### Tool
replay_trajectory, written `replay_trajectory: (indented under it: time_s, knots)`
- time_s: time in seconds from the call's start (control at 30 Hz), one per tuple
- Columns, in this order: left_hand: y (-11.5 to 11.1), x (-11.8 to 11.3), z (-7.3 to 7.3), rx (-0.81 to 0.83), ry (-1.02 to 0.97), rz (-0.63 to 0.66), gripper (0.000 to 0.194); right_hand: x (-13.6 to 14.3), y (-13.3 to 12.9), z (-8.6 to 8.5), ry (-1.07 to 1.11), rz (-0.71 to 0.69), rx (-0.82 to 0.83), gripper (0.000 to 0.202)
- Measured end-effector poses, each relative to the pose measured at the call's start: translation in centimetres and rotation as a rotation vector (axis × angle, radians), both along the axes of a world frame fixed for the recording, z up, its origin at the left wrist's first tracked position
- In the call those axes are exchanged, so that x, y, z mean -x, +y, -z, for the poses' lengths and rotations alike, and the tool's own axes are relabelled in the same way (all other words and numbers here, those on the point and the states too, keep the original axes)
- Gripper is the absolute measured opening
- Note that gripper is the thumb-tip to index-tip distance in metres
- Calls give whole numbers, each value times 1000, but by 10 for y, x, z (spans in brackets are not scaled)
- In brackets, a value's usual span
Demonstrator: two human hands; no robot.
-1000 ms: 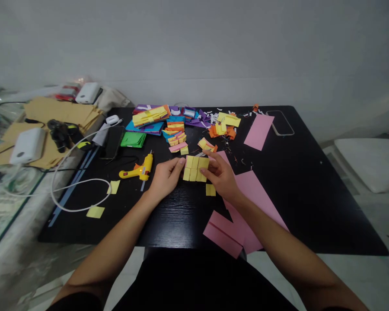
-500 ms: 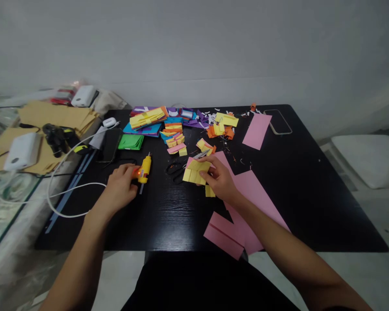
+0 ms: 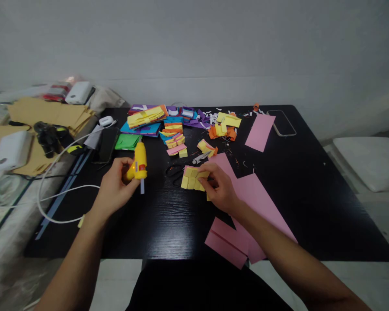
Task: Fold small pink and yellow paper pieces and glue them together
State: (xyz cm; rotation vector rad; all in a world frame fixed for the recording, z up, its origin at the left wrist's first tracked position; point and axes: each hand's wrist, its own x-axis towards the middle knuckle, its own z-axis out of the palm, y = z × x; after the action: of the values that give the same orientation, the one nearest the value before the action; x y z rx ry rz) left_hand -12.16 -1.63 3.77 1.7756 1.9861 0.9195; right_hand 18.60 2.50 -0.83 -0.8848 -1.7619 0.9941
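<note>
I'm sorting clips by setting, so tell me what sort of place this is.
Probably a home craft corner: the black table bears a yellow glue gun, scissors and pink paper sheets.

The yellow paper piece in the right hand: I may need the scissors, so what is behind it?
Behind the yellow paper piece, pink paper peeks out at its far edge, and scissors lie just beyond. Whatever the piece and right hand cover is hidden.

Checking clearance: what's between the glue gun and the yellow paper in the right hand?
Black scissors handles on the dark table, between the glue gun and the yellow paper; head view.
</note>
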Motion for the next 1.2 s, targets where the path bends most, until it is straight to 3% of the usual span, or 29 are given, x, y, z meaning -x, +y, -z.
replay_trajectory:
  time_s: [0.1,0.2,0.47,0.87,0.93,1.1,1.2]
  knots:
    - [1,-33,-17,-57,-257,8,34,1,-3,0,-32,-11,11,31]
    - [6,-62,-24,-19,-433,60,27,3,-4,-1,-60,-28,-24,32]
    - [4,-97,4,70,-924,173,31,4,-7,-4,-38,-38,-95,25]
    - [-2,-103,19,13,-812,115,31,7,-11,3,-5,-40,-63,11]
    - [-1,-99,18,-14,-766,93,27,7,-12,4,-11,-27,-38,8]
    - [4,-81,7,-76,-398,119,15,6,-14,8,-22,67,95,17]
    - [5,-71,1,-67,-447,133,20,6,-14,9,-22,90,137,19]
